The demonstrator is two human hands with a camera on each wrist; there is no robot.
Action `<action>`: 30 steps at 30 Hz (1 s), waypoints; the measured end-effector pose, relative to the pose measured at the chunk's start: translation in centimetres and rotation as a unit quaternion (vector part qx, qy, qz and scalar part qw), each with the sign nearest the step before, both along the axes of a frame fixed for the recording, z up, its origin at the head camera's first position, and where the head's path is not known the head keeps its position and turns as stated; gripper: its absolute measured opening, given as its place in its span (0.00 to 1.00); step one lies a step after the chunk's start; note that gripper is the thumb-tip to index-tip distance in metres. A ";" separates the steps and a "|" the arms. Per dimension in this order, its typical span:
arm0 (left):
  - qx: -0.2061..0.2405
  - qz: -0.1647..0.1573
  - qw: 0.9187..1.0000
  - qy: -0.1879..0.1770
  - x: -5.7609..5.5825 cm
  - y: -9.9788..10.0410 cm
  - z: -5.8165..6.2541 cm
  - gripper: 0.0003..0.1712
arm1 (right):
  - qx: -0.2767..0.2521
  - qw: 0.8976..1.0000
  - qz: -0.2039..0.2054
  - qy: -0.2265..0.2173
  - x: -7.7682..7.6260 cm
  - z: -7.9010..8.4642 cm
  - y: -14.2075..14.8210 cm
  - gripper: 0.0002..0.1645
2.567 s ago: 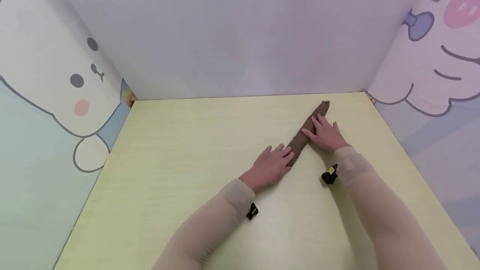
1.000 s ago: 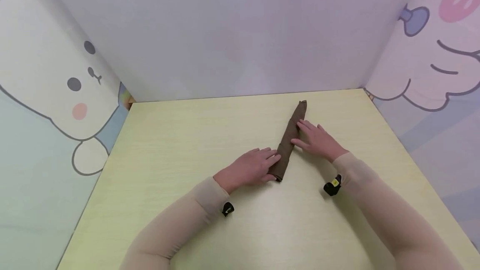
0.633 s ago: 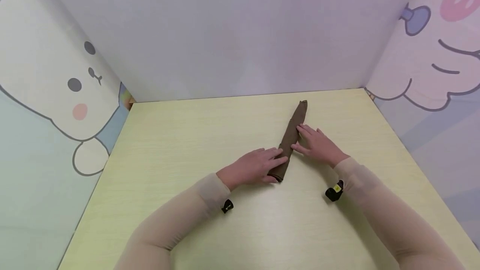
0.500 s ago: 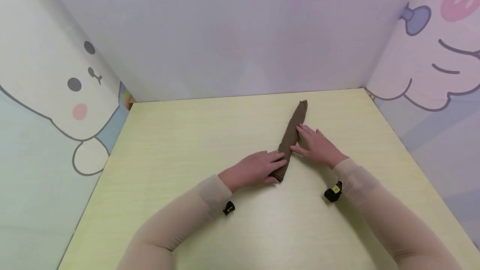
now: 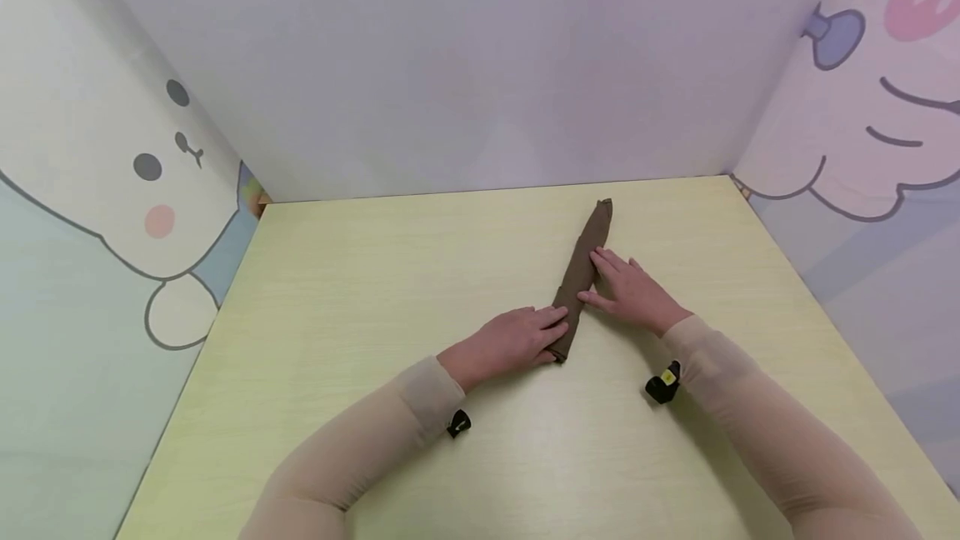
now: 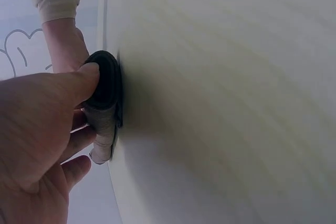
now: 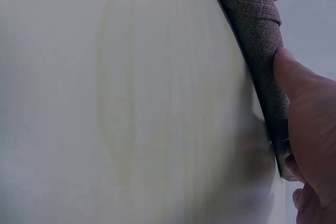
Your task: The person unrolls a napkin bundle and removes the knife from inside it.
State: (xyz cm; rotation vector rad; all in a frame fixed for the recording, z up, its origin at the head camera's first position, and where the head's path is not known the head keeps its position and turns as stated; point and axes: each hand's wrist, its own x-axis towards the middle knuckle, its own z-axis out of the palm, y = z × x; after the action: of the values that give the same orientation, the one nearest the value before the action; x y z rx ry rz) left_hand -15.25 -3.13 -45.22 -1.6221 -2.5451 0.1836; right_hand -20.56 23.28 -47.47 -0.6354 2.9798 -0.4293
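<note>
1. Pale wood-grain table (image 5: 322, 290), plain wall (image 5: 465, 65) behind, cartoon-printed panels (image 5: 82, 232) at the sides. Right of the table's middle we log a brown cloth roll (image 5: 579, 273).
2. Long axis: oblique — from the near end up and away to the right, far tip close to the table's back edge.
3. Key relation: the left hand (image 5: 513, 340) meets the near end from the left; the right hand (image 5: 633, 290) meets the right flank around mid-length, so it is nearer the far tip, which neither touches. We judge that an even push depends on both hands working square to that axis.
4. Fingers: left ones rest over the top, slightly apart, thumb at the near end; right thumb and fingertips stand apart along the flank. We see neither hand wrapped round the roll.
5. Views: left wrist shows the near end face-on, dark and rounded — hardly visible from the head. Right wrist adds coarse weave and a stepped fold edge.
</note>
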 end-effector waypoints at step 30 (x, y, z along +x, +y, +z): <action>-0.033 0.034 0.999 0.003 1.6 -3.1 1.0 0.32 | 0.034 0.996 0.077 0.008 -1.3 0.5 -4.1 0.55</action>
State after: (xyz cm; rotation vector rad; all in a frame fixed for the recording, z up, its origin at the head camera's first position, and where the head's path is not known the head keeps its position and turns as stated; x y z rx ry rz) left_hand -13.68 -6.28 -44.22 -1.5555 -2.6191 0.2815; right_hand -21.83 19.23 -46.99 -0.8572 2.9171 -0.3123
